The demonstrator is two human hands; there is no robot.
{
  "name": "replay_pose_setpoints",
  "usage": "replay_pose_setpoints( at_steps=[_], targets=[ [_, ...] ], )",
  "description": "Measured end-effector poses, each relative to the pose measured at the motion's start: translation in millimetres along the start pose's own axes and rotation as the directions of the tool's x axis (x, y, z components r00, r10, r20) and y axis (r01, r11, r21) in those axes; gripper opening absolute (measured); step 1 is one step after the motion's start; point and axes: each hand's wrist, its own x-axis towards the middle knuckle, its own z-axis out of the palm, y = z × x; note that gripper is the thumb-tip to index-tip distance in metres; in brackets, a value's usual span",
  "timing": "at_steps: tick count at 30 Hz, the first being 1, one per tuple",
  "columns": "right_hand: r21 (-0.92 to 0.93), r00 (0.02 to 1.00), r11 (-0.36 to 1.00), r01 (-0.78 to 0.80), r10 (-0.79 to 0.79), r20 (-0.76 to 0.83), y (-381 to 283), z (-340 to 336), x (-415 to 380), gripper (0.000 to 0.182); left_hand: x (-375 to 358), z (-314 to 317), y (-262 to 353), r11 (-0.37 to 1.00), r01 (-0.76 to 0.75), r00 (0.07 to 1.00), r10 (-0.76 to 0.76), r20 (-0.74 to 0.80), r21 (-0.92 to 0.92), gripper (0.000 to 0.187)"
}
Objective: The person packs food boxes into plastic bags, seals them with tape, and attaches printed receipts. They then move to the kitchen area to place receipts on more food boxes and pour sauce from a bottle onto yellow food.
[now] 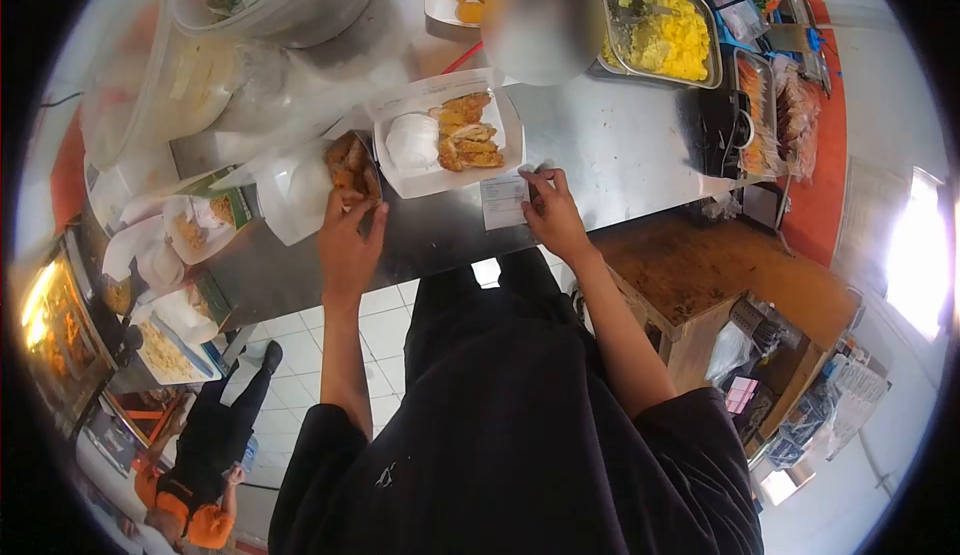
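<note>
My left hand (352, 250) is at the near edge of a paper food box (288, 195) that holds browned fried chicken (350, 162). Its fingertips curl over the edge by the chicken, with the thumb on the right side. Between the hands, a white open box (450, 183) holds a mound of white rice (411, 142) and sliced fried chicken (470, 140). My right hand (557, 213) pinches the right side of a small printed paper slip (503, 202), which lies at the counter's front edge, just below that box.
A steel counter (625, 140) runs across. At the back are a tray of yellow food (665, 35), a nugget box (437, 0) and a plastic tub of greens (290, 15). More filled boxes (195, 225) stand left. A person in orange and black (205, 455) is at lower left.
</note>
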Motion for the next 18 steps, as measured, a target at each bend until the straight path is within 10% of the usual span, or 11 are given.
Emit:
replay_pose_setpoints(
  at_steps=[18],
  targets=[
    [0.212,0.988,0.967,0.143,-0.152,0.023,39.9,-21.0,-5.8,0.040,43.5,49.5,52.6,0.974,0.222,0.973,-0.224,-0.045,-0.052,0.024]
  ],
)
